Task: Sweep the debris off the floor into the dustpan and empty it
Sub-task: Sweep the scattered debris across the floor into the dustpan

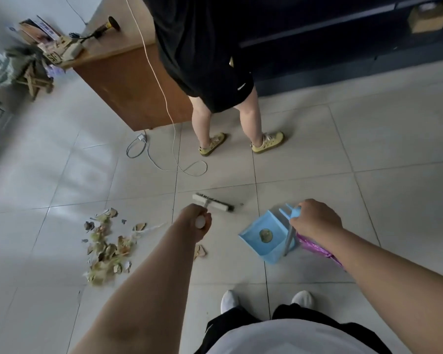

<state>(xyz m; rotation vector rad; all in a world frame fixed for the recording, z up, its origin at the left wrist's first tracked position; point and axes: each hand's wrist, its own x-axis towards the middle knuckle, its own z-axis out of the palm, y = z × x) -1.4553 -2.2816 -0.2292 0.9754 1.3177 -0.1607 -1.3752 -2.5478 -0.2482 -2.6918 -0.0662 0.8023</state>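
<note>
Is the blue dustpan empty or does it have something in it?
Not empty. One small clump lies inside the dustpan, while most debris is on the floor.

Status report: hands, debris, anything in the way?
Left hand grips broom. Right hand holds dustpan. Debris pile unswept, left of broom. Cable and bystander ahead.

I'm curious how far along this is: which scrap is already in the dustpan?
The round greenish scrap on the blue dustpan; the others lie on the floor, mostly in a pile further left.
</note>
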